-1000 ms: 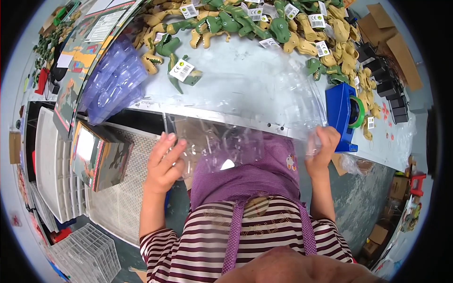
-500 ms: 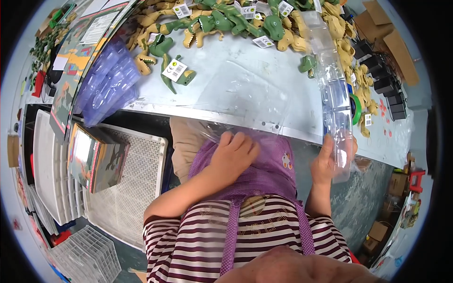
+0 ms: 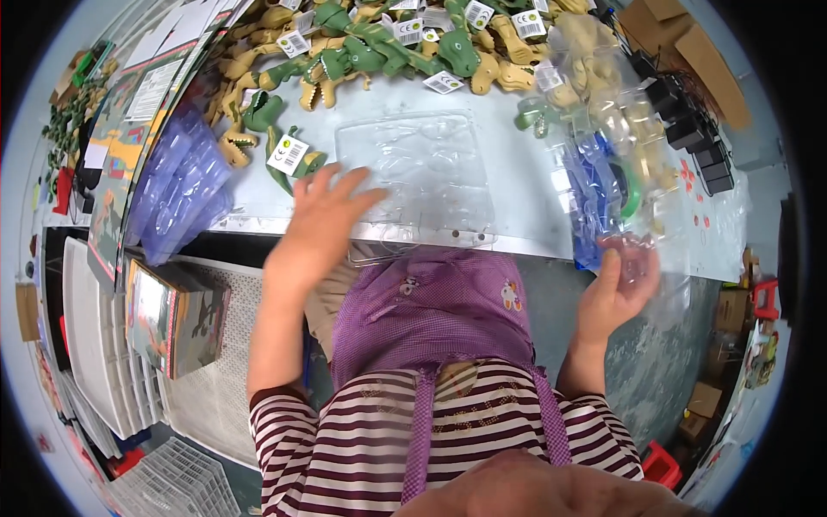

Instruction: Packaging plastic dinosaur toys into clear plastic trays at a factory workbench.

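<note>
My left hand [image 3: 320, 220] reaches over the table's front edge, its fingers spread and holding nothing. Just beyond its fingertips lies a green and tan toy dinosaur [image 3: 274, 146] with a white tag [image 3: 288, 155]. Beside that hand, a clear plastic blister tray [image 3: 422, 168] rests flat on the table, its near end reaching the metal edge. At the right, my right hand [image 3: 618, 284] grips the lower end of another clear blister shell [image 3: 603, 129], tilted so that its moulded hollows show. Through this shell I see something blue and a green ring.
A heap of tagged toy dinosaurs [image 3: 370, 53] spans the table's back. Bluish blister shells [image 3: 177, 181] and printed cards [image 3: 142, 112] stand at the left. Below are a card stack [image 3: 168, 319] and white perforated crates [image 3: 202, 401]. Black boxes [image 3: 689, 129] line the right.
My left hand has moved up and left from my lap, its fingers opening. The flat blister tray now sits on the table. The shell in my right hand has turned its broad side toward me.
</note>
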Available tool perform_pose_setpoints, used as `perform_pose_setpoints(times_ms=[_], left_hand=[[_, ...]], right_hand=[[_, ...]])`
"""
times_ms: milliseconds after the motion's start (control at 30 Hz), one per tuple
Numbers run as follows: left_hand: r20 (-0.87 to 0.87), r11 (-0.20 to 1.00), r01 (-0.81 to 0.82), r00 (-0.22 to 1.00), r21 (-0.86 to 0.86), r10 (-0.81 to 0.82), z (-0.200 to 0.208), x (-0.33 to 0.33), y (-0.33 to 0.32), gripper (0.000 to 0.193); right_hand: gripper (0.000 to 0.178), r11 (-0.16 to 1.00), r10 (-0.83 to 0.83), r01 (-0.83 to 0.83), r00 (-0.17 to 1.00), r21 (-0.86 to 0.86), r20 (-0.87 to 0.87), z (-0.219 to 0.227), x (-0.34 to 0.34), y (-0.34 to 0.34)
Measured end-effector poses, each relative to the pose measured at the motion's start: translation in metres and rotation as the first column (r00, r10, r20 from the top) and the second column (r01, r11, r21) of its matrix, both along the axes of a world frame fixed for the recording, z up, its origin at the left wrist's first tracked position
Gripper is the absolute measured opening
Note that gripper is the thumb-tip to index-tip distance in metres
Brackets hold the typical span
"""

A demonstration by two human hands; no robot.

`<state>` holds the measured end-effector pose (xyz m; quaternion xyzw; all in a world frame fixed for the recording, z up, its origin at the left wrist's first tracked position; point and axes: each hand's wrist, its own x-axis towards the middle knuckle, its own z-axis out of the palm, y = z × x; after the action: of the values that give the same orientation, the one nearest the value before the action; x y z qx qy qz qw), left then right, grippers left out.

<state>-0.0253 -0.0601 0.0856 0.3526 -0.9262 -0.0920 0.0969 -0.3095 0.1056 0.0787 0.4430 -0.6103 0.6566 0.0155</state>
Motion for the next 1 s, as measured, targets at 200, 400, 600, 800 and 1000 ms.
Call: perform_pose_setpoints(times_ms=[200,400,600,800,1000], left_hand=[[0.086,0.996,-0.005,0.996,0.089,-0.002,-0.012,0.017,-0.01,0.058],[-0.033,0.998,0.024,0.999,-0.065,-0.026,-0.023,0.004,0.002,0.045],[-0.119,0.992,-0.013,0.993,-0.122,-0.002,-0.035,-0.026,0.013,0.044],[-0.252,0.994,-0.069,0.967,-0.087,0.045,-0.045,-0.036,-0.006,0.04],[-0.763,0.454,0.634,0.377,0.626,0.525,-0.021,-0.016,0.009,0.059]], right_hand=[[0.022,0.976,0.197,-0.158,0.937,-0.152,0.289,0.016,-0.003,-0.018],[0.019,0.92,0.387,-0.333,0.71,-0.204,0.588,0.018,-0.005,-0.029],[0.02,0.897,0.432,-0.367,0.603,-0.248,0.67,0.015,-0.005,-0.032],[0.016,0.847,0.515,-0.476,0.617,-0.239,0.595,0.016,-0.005,-0.031],[0.023,0.652,0.639,-0.738,0.411,-0.173,0.65,-0.014,-0.004,-0.024]])
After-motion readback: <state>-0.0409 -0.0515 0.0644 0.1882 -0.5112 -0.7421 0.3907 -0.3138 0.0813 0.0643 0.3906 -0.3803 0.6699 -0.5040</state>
